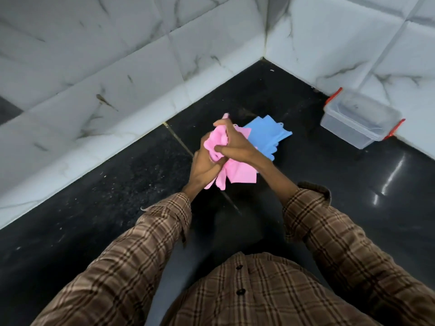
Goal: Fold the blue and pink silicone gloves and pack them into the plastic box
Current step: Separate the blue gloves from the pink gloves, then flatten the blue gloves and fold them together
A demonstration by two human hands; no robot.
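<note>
A pink glove is bunched up between both my hands above the dark floor. My left hand grips it from below and my right hand closes over it from the right. More pink glove shows under my hands; whether it hangs or lies on the floor I cannot tell. The blue gloves lie flat on the floor just behind my right hand. The clear plastic box with red clips stands open at the right, against the wall.
White marble-tiled walls meet in a corner behind the gloves. The black floor runs from the walls toward me. My checked sleeves fill the lower part of the view.
</note>
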